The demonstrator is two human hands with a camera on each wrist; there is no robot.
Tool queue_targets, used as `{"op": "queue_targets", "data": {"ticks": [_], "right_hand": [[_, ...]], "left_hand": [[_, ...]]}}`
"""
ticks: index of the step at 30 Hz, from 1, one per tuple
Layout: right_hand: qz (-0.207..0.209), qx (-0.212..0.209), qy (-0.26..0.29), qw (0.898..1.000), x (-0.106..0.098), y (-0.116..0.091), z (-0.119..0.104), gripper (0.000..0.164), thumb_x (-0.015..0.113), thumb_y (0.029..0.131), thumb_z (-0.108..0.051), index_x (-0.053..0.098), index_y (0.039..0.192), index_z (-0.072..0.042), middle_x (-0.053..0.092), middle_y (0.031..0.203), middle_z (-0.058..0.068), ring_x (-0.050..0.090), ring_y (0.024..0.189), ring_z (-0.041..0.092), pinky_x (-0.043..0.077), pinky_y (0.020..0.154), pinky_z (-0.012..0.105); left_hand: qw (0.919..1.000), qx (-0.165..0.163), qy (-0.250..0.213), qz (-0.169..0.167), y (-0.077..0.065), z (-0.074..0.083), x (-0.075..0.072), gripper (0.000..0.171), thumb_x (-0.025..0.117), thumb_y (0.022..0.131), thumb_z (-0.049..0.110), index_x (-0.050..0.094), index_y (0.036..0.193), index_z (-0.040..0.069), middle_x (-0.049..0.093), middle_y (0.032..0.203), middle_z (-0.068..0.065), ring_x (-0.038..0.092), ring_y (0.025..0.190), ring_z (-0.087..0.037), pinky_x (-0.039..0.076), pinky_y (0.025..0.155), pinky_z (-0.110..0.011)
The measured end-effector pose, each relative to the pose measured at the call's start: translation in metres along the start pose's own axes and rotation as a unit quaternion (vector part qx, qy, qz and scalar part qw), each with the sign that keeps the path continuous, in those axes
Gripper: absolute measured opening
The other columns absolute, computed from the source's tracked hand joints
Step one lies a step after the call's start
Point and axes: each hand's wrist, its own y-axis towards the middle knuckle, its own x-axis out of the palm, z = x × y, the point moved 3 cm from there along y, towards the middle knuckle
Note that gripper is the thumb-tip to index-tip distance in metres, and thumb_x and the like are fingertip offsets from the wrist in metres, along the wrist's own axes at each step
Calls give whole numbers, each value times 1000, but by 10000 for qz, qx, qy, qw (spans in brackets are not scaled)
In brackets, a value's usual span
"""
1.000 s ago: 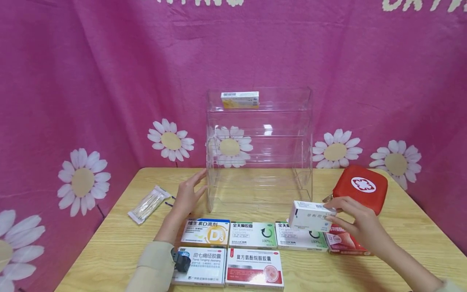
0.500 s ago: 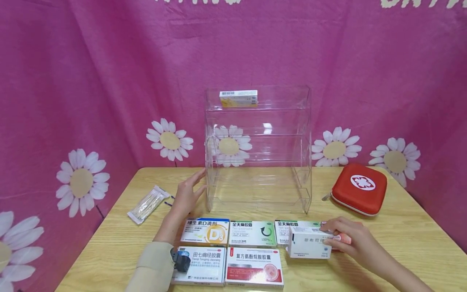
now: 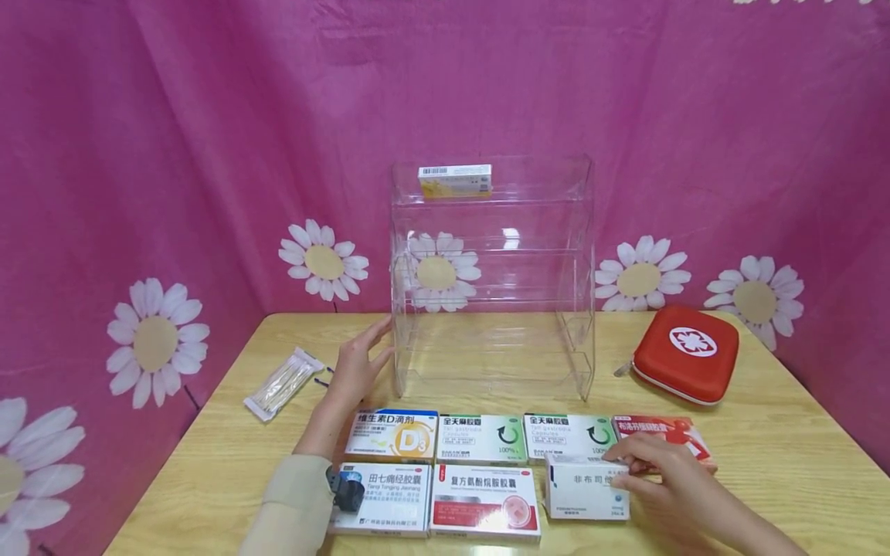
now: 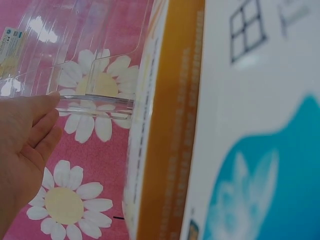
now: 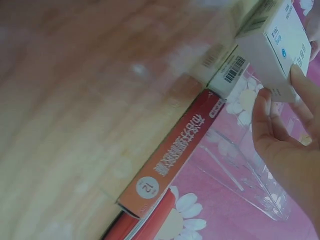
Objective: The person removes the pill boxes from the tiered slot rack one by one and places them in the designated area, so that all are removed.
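Note:
My right hand (image 3: 667, 479) pinches a small white medicine box (image 3: 587, 490) by its right end, thumb in front and fingers behind. The box stands on its long edge at the right end of the front row; the right wrist view shows the same white box (image 5: 280, 47) between thumb and fingers. At the left side of a clear acrylic tiered rack (image 3: 494, 378), my left hand (image 3: 356, 367) rests with extended fingers. In the left wrist view, its fingertips (image 4: 52, 100) lie at the edge of the rack. A white-and-yellow box (image 3: 455, 182) sits on the top tier.
Medicine boxes lie in two rows before the rack, among them a vitamin D box (image 3: 392, 436), a red-and-white box (image 3: 484, 502) and a red box (image 3: 664, 436). A red zip case (image 3: 684, 355) is at the back right, a cotton swab packet (image 3: 283, 384) at the left.
My right hand has brought the white box down and toward me, from above the back row to the right end of the front row. The left hand stays at the rack.

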Motion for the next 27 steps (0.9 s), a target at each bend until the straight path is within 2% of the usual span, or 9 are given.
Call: {"op": "queue_targets", "data": {"ticks": [3,8,11,16,20,27], "right_hand": [[-208,146,143,9996,1,4,1,22,78,81,-18,69,100,-20,66,89,-10,52,75,-6,57,65,14],[-400,-10,270,9988,4,10,2,18,78,80,-13,71,97,-12,64,83,-10,49,73,-9,52,59,14],[-885,268,304,9953,5,13,4,20,77,82,-20,72,99,-11,61,81,-15,46,73,-10,48,58,13],[-1625,753,438,9829,7,17,8,28,73,85,-29,72,104,-8,63,85,-13,47,72,-8,48,59,12],[-1686,655,480,9823,8,17,9,30,73,85,-30,72,105,-8,65,86,-13,48,72,-8,48,59,12],[-1576,289,360,9864,13,16,11,26,73,85,-29,72,101,-9,65,83,-16,47,72,-11,47,58,12]], "left_hand": [[10000,-35,-1,10,1,0,-2,54,65,92,6,48,143,7,59,138,-14,59,126,-35,49,109,-45],[9999,-115,-27,-7,2,0,-2,55,65,93,7,47,145,10,59,140,-12,57,128,-33,48,110,-44],[9999,-107,-28,-7,2,0,-2,55,65,93,6,47,145,10,59,140,-12,57,128,-33,48,110,-45],[9999,-122,-43,-21,2,-1,0,55,65,92,6,47,145,10,59,140,-12,57,128,-32,48,110,-45],[9999,-102,-69,-17,1,-2,1,55,65,92,6,47,144,10,59,139,-12,57,128,-32,48,110,-45],[9996,225,-66,184,-1,-3,1,55,68,89,3,50,141,5,62,134,-16,61,121,-36,50,106,-47]]}}
